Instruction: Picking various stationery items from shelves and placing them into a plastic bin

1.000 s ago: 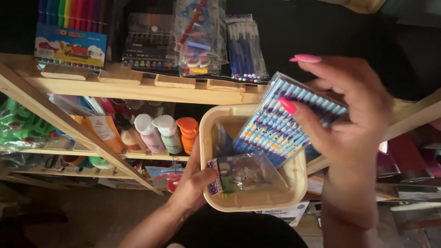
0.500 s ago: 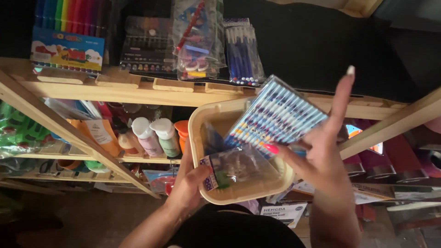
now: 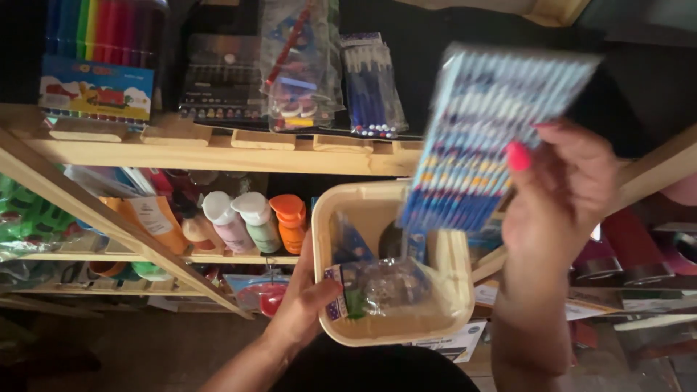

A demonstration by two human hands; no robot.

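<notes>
My left hand (image 3: 303,305) grips the near left edge of a cream plastic basket (image 3: 452,290). Its thumb pins a small clear packet (image 3: 374,289) against the inside. Above the basket my right hand (image 3: 559,196) holds up a flat blue-and-white striped pack of pencils (image 3: 486,131), blurred by motion, with its lower end over the basket's opening. Another small blue item (image 3: 350,243) lies inside the basket.
A wooden shelf unit (image 3: 218,152) stands in front of me. On its top board are a rainbow marker set (image 3: 98,58), a dark pen set (image 3: 221,80) and bagged pens (image 3: 374,87). Paint bottles (image 3: 250,218) stand on the shelf below. Rolls and boxes lie at the right (image 3: 639,268).
My right hand has lifted the pencil pack higher and turned it more upright above the basket. My left hand and the basket have stayed put.
</notes>
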